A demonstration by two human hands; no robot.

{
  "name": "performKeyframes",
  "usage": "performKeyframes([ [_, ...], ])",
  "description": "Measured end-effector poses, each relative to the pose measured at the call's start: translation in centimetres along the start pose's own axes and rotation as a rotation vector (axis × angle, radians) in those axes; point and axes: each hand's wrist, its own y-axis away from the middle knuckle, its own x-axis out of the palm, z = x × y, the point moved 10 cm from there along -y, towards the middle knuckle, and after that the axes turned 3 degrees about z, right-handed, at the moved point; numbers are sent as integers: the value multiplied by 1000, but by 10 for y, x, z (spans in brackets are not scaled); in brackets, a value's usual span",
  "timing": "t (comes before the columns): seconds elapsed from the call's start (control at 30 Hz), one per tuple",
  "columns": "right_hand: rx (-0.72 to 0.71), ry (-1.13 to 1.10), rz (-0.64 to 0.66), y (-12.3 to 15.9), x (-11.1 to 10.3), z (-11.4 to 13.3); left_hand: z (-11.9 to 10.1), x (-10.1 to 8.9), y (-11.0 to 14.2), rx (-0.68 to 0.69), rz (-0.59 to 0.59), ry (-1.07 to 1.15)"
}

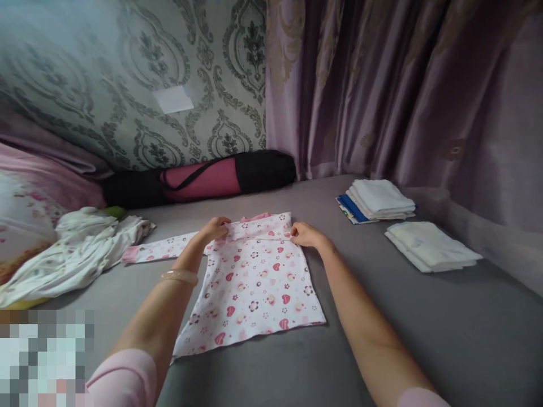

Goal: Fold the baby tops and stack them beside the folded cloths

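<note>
A white long-sleeved children's shirt point(258, 288) with pink hearts and flowers lies flat on the grey bed sheet point(263, 376). One sleeve, with a pink cuff, stretches out to the left; the other lies folded across the top of the body. Near the left shoulder, my left hand point(215, 228) is closed on the cloth, fingertips partly hidden. At the right shoulder edge, my right hand point(306, 234) pinches the folded fabric between thumb and fingers. A bit of pink collar shows behind the folded sleeve.
Two folded cloth piles, a taller stack point(382, 198) and a lower pile point(432, 246), sit on the right. Rumpled clothes point(80, 243) lie on the left. Along the patterned wall rests a long black and pink bag point(203, 180); purple curtains point(360, 85) hang behind.
</note>
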Motion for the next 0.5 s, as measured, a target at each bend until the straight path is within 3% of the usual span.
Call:
performKeyframes([
  [0.13, -83, 81, -65, 4, -5, 16, 12, 2, -6, -80, -30, 2],
  [0.27, -113, 128, -49, 5, 1, 27, 14, 5, -9, -67, -56, -65],
  [0.5, -38, 231, -28, 12, -9, 23, 8, -6, -10, -18, -141, -433],
])
